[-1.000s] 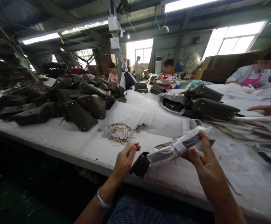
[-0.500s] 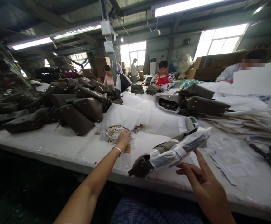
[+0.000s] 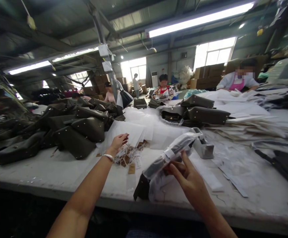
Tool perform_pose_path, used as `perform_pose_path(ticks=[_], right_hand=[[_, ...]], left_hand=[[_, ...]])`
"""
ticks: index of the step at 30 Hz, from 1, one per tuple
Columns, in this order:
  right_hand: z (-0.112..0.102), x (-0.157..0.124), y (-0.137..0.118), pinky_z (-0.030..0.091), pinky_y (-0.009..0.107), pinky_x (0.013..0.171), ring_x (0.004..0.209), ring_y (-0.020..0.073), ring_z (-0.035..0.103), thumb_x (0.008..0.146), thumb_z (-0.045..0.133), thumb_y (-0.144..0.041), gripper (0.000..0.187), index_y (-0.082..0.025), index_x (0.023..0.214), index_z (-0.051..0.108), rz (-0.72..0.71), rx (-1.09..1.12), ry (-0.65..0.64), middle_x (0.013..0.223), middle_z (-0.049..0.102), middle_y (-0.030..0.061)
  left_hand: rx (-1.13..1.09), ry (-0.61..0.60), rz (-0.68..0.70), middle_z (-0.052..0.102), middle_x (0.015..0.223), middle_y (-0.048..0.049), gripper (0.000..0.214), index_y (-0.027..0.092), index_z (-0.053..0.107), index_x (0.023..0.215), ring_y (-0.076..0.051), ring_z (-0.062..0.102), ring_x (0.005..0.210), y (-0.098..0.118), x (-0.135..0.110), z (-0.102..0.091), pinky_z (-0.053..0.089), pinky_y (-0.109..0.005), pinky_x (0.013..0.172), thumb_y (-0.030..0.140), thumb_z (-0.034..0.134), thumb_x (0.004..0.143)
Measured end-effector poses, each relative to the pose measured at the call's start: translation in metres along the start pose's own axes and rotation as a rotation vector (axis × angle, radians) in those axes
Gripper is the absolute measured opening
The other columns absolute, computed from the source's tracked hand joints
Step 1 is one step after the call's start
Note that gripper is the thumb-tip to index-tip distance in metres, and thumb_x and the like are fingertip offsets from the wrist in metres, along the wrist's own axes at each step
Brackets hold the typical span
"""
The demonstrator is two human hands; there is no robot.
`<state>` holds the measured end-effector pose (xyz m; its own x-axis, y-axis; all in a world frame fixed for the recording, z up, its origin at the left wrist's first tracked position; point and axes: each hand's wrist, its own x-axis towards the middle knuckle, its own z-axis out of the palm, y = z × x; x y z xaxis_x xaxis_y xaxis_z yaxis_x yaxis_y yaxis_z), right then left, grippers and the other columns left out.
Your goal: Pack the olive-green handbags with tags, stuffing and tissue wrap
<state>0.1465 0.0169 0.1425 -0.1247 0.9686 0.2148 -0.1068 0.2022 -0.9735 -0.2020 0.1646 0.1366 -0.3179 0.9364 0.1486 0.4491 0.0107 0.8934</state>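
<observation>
My right hand (image 3: 185, 177) grips a long dark strap wrapped in clear plastic (image 3: 170, 155), lifted off the white table (image 3: 59, 172), its dark end (image 3: 141, 188) hanging at the near edge. My left hand (image 3: 118, 142), a bracelet on its wrist, is pinched over a heap of paper tags on strings (image 3: 130, 155) and lifts some by their strings. Sheets of white tissue paper (image 3: 134, 130) lie just behind the tags.
A pile of dark olive studded bags (image 3: 72, 129) fills the left of the table. More bags (image 3: 201, 114) and stacked flat paper (image 3: 253, 127) lie at the right. A grey tape dispenser (image 3: 203, 147) stands past the strap. Other people work at the far side.
My left hand reached out to the tag heap and now lifts tags from it. My right hand let the wrapped strap rest, then gripped it again and raised it. The view has tilted.
</observation>
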Motion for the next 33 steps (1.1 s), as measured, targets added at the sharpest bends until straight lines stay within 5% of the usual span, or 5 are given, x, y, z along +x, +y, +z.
perform_pose_path(ticks=[5, 11, 22, 26, 33], right_hand=[[0.013, 0.002, 0.011, 0.054, 0.047, 0.098, 0.103, 0.0263, 0.071, 0.091, 0.063, -0.05, 0.084, -0.024, 0.158, 0.018, -0.076, -0.047, -0.026, 0.12, 0.071, 0.0116], [0.019, 0.002, 0.023, 0.062, 0.038, 0.084, 0.089, 0.0257, 0.074, 0.091, 0.064, -0.049, 0.05, -0.022, 0.133, 0.06, -0.194, -0.061, 0.05, 0.107, 0.075, 0.0107], [0.049, 0.04, -0.025, 0.037, 0.045, 0.114, 0.132, 0.0289, 0.051, 0.085, 0.074, -0.035, 0.049, -0.029, 0.132, 0.063, -0.493, -0.07, -0.016, 0.138, 0.06, 0.0061], [0.046, 0.028, -0.022, 0.053, 0.039, 0.093, 0.096, 0.0255, 0.069, 0.091, 0.065, -0.042, 0.025, -0.021, 0.092, 0.078, -0.296, 0.115, -0.124, 0.096, 0.076, 0.0071], [0.032, 0.005, -0.002, 0.061, 0.037, 0.079, 0.093, 0.023, 0.07, 0.076, 0.081, -0.046, 0.051, -0.022, 0.119, 0.067, -0.014, 0.417, -0.131, 0.116, 0.07, 0.0083]], left_hand=[[-0.194, 0.04, 0.047, 0.069, 0.095, -0.0052, 0.027, 0.012, 0.066, 0.096, -0.016, 0.067, 0.081, 0.033, -0.004, -0.026, 0.057, -0.034, 0.075, 0.038, 0.064, 0.092], [-0.387, 0.077, 0.214, 0.07, 0.085, -0.007, 0.052, 0.01, 0.071, 0.088, -0.017, 0.069, 0.074, 0.091, -0.026, -0.028, 0.057, -0.031, 0.075, 0.058, 0.08, 0.068], [-0.46, -0.377, 0.421, 0.074, 0.084, -0.0061, 0.03, 0.015, 0.074, 0.089, -0.018, 0.072, 0.072, 0.205, -0.144, 0.022, 0.06, -0.029, 0.072, 0.045, 0.073, 0.083], [-0.432, -0.354, 0.44, 0.072, 0.078, -0.005, 0.03, 0.015, 0.075, 0.087, -0.017, 0.07, 0.073, 0.207, -0.159, 0.03, 0.059, -0.028, 0.071, 0.045, 0.07, 0.085], [-0.581, -0.233, 0.235, 0.072, 0.082, -0.0039, 0.036, 0.016, 0.072, 0.088, -0.015, 0.068, 0.08, 0.163, -0.135, 0.05, 0.055, -0.024, 0.073, 0.051, 0.075, 0.079]])
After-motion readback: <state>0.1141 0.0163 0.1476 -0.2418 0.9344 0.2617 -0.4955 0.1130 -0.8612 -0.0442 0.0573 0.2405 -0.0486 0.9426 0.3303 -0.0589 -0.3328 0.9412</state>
